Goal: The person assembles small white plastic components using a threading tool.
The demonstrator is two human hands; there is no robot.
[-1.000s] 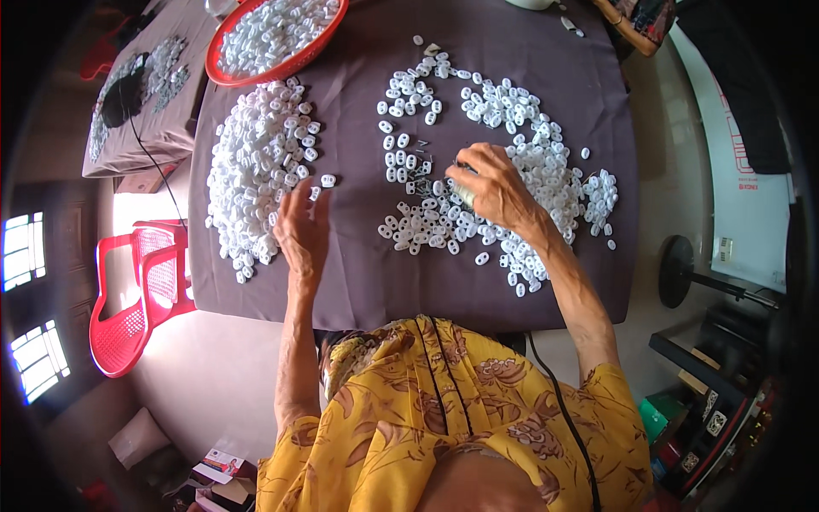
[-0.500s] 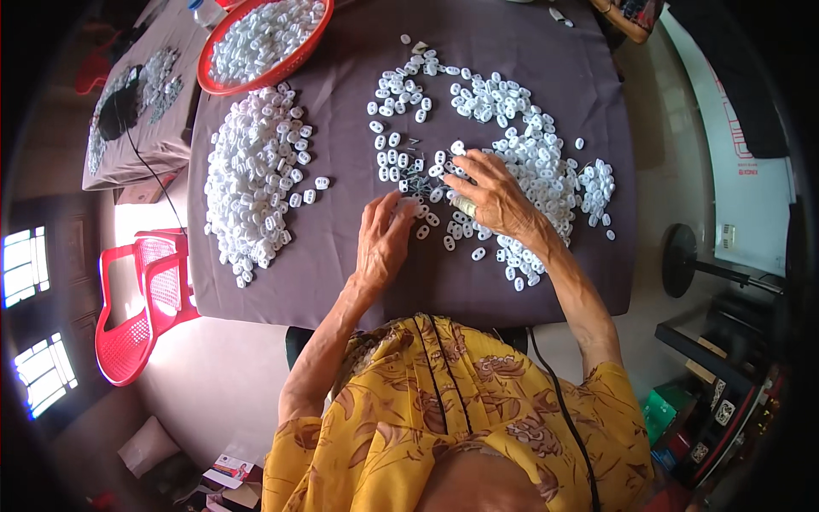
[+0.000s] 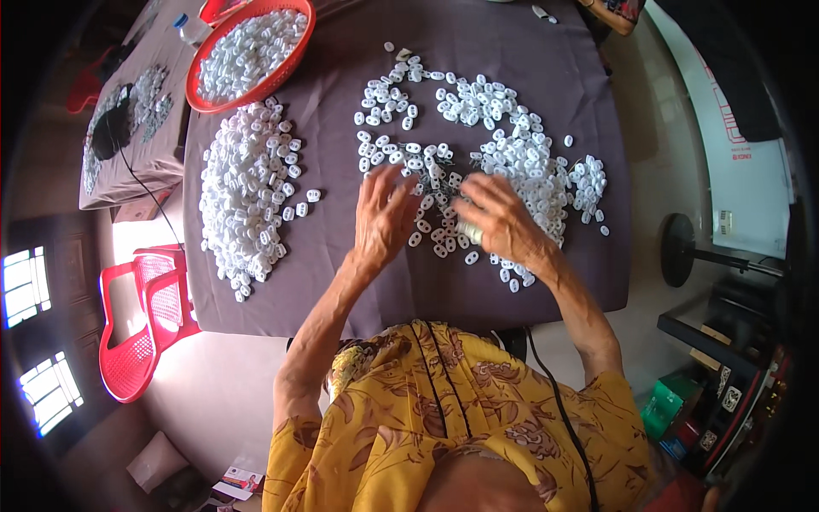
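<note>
Small white oval plastic pieces with dark marks (image 3: 424, 160) lie loose on the brown cloth between and beyond my hands. My left hand (image 3: 384, 213) is over the left side of this scatter, palm down, fingers stretched and a little apart, their tips blurred. My right hand (image 3: 502, 224) hovers at the edge of a larger heap of the same pieces (image 3: 539, 171), its fingers spread. A pale wrap (image 3: 469, 230) is around one of its digits. Small dark metal bits (image 3: 441, 181) lie among the pieces between the hands. I see nothing held in either hand.
A big heap of white pieces (image 3: 243, 192) lies at the left of the table (image 3: 341, 282). Behind it stands a red basket (image 3: 296, 75) full of them. A red chair (image 3: 128, 363) is at the left. Another person's arm (image 3: 607, 15) shows at the far right.
The loose pieces between my hands have shifted and spread toward the upper left. My right hand has moved slightly nearer to me and right; the whole view has shifted a little.
</note>
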